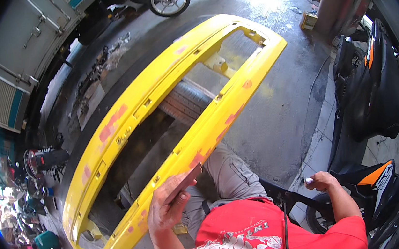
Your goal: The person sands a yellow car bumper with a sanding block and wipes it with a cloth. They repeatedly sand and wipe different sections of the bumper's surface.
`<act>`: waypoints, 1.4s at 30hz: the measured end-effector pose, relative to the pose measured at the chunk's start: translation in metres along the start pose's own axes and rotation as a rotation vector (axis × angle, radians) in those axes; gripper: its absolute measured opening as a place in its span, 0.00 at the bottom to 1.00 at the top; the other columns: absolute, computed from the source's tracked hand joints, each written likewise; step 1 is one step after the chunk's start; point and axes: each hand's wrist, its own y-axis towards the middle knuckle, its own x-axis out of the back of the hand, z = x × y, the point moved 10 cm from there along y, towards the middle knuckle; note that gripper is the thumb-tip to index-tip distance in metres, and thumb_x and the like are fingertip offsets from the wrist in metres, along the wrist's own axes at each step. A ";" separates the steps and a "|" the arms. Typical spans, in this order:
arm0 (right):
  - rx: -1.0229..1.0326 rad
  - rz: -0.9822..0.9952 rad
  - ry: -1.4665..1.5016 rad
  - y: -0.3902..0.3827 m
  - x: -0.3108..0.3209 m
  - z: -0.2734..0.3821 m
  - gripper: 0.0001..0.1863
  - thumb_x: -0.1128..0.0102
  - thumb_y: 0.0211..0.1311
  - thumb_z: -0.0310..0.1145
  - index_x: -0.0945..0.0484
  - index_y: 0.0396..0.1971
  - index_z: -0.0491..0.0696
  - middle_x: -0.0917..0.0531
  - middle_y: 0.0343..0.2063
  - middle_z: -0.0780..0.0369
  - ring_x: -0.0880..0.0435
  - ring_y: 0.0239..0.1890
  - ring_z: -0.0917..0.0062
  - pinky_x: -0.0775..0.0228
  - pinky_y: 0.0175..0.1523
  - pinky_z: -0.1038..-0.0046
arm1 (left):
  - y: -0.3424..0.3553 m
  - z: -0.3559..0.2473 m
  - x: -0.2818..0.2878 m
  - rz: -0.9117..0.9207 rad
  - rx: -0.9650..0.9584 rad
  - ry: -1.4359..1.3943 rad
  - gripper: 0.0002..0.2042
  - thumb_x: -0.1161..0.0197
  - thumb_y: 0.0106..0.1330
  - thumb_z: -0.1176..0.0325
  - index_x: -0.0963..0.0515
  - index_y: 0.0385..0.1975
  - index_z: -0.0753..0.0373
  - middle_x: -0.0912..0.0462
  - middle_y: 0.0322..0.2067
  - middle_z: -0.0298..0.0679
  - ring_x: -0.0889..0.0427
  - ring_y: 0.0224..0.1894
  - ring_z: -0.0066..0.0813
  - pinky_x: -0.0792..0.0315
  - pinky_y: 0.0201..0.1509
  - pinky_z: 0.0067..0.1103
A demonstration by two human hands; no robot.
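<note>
A long yellow vehicle bumper (155,78) lies slantwise in front of me, with pinkish-red patches along both of its bars. My left hand (166,205) is at the bumper's near bar, its fingers and thumb closed round a flat reddish-brown piece of sandpaper (184,183). Whether the sandpaper touches the bumper, I cannot tell. Out to the right, away from the bumper, my right hand (320,181) pinches a small white thing (308,180), too small to name.
A tyre (187,100) shows beneath the bumper. Black-and-orange motorcycles (375,86) line the right side. A truck body (26,50) stands at upper left, a motorcycle wheel (169,0) at the top. Clutter, including a green container (48,244), fills the lower left.
</note>
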 end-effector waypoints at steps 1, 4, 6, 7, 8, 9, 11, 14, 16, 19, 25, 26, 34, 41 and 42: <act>-0.007 0.001 0.009 -0.001 0.000 0.001 0.27 0.30 0.67 0.65 0.08 0.52 0.60 0.08 0.31 0.60 0.07 0.33 0.67 0.16 0.42 0.59 | -0.005 0.005 0.001 -0.025 0.008 -0.017 0.27 0.35 0.86 0.49 0.15 0.67 0.70 0.07 0.56 0.49 0.09 0.57 0.46 0.20 0.65 0.34; 0.004 0.004 -0.016 -0.002 0.002 0.012 0.26 0.31 0.69 0.64 0.07 0.50 0.57 0.08 0.32 0.57 0.06 0.35 0.65 0.16 0.43 0.58 | -0.021 0.022 0.000 -0.116 0.014 -0.085 0.30 0.35 0.86 0.46 0.16 0.69 0.70 0.07 0.57 0.49 0.08 0.57 0.42 0.20 0.65 0.33; 0.119 -0.071 -0.068 -0.001 0.010 0.030 0.26 0.31 0.71 0.64 0.07 0.48 0.55 0.07 0.32 0.55 0.05 0.36 0.63 0.16 0.44 0.57 | -0.033 0.036 -0.004 -0.169 0.029 -0.163 0.30 0.35 0.86 0.47 0.16 0.69 0.70 0.07 0.57 0.48 0.08 0.57 0.40 0.19 0.65 0.32; 0.164 -0.114 -0.123 -0.001 0.014 0.039 0.26 0.32 0.72 0.63 0.07 0.47 0.54 0.07 0.33 0.54 0.05 0.36 0.62 0.16 0.44 0.56 | -0.038 0.041 -0.007 -0.201 0.016 -0.199 0.30 0.35 0.86 0.47 0.17 0.70 0.70 0.07 0.57 0.48 0.08 0.57 0.39 0.19 0.65 0.32; 0.262 -0.192 -0.145 -0.004 0.020 0.053 0.25 0.33 0.75 0.61 0.08 0.45 0.51 0.08 0.34 0.53 0.05 0.36 0.58 0.16 0.44 0.53 | -0.042 0.048 -0.009 -0.202 0.021 -0.235 0.30 0.35 0.87 0.48 0.18 0.70 0.71 0.07 0.58 0.48 0.08 0.58 0.38 0.19 0.67 0.33; 0.302 -0.249 -0.172 -0.007 0.026 0.060 0.25 0.31 0.74 0.60 0.09 0.46 0.50 0.08 0.44 0.51 0.06 0.47 0.54 0.16 0.52 0.53 | -0.047 0.057 -0.014 -0.221 0.052 -0.265 0.30 0.35 0.87 0.48 0.18 0.70 0.71 0.07 0.57 0.47 0.08 0.58 0.37 0.19 0.66 0.33; 0.350 -0.334 -0.077 -0.012 0.038 0.071 0.20 0.33 0.78 0.53 0.09 0.43 0.49 0.09 0.38 0.53 0.05 0.42 0.54 0.16 0.49 0.51 | -0.054 0.071 -0.019 -0.279 0.048 -0.330 0.29 0.35 0.87 0.48 0.17 0.70 0.71 0.07 0.57 0.47 0.08 0.58 0.37 0.18 0.66 0.33; 0.479 -0.500 -0.097 -0.033 0.061 0.094 0.18 0.33 0.79 0.48 0.10 0.46 0.47 0.09 0.41 0.51 0.07 0.47 0.52 0.17 0.52 0.51 | -0.062 0.087 -0.030 -0.226 0.065 -0.340 0.24 0.35 0.88 0.54 0.16 0.66 0.71 0.07 0.56 0.45 0.09 0.57 0.34 0.19 0.63 0.30; 0.372 -0.420 -0.017 -0.038 0.064 0.088 0.18 0.33 0.80 0.48 0.11 0.47 0.47 0.09 0.43 0.50 0.09 0.50 0.50 0.18 0.54 0.50 | -0.063 0.091 -0.035 -0.176 0.069 -0.312 0.20 0.36 0.88 0.59 0.16 0.65 0.71 0.07 0.56 0.44 0.09 0.58 0.33 0.20 0.63 0.28; 0.400 -0.542 -0.110 -0.074 0.072 0.094 0.18 0.31 0.81 0.49 0.13 0.49 0.48 0.10 0.45 0.51 0.09 0.52 0.50 0.19 0.57 0.49 | -0.053 0.101 -0.040 -0.144 0.152 -0.393 0.18 0.38 0.87 0.63 0.16 0.65 0.71 0.08 0.55 0.44 0.11 0.59 0.33 0.19 0.62 0.28; 0.530 -0.763 0.004 -0.171 0.064 0.066 0.17 0.35 0.81 0.47 0.15 0.50 0.47 0.10 0.47 0.52 0.09 0.54 0.50 0.18 0.56 0.48 | 0.013 0.086 -0.066 0.063 -0.024 -0.309 0.26 0.37 0.89 0.54 0.23 0.72 0.71 0.07 0.52 0.48 0.08 0.54 0.38 0.18 0.61 0.33; 0.528 -0.842 0.005 -0.180 0.067 0.061 0.15 0.33 0.80 0.45 0.15 0.50 0.48 0.10 0.47 0.53 0.08 0.53 0.50 0.17 0.55 0.48 | 0.024 0.086 -0.077 0.118 -0.046 -0.267 0.26 0.38 0.89 0.54 0.23 0.72 0.71 0.07 0.53 0.49 0.08 0.54 0.37 0.18 0.62 0.32; 0.489 -0.886 0.164 -0.156 0.083 0.038 0.20 0.30 0.77 0.51 0.10 0.45 0.47 0.07 0.41 0.51 0.07 0.51 0.49 0.16 0.55 0.47 | 0.083 0.054 -0.188 0.485 -0.134 -0.351 0.24 0.39 0.89 0.58 0.23 0.72 0.72 0.08 0.54 0.49 0.07 0.55 0.39 0.16 0.64 0.34; 0.500 -0.861 0.212 -0.166 0.082 0.038 0.19 0.28 0.71 0.50 0.09 0.39 0.47 0.06 0.36 0.51 0.05 0.47 0.50 0.17 0.52 0.47 | 0.078 0.013 -0.287 0.725 -0.262 -0.312 0.25 0.39 0.90 0.56 0.23 0.72 0.72 0.08 0.56 0.50 0.07 0.56 0.41 0.15 0.65 0.36; 0.499 -0.847 0.208 -0.165 0.081 0.040 0.19 0.29 0.71 0.50 0.08 0.39 0.47 0.07 0.35 0.51 0.06 0.46 0.51 0.17 0.51 0.48 | 0.077 0.006 -0.295 0.754 -0.273 -0.313 0.26 0.39 0.90 0.56 0.23 0.72 0.72 0.08 0.56 0.50 0.07 0.56 0.42 0.15 0.65 0.37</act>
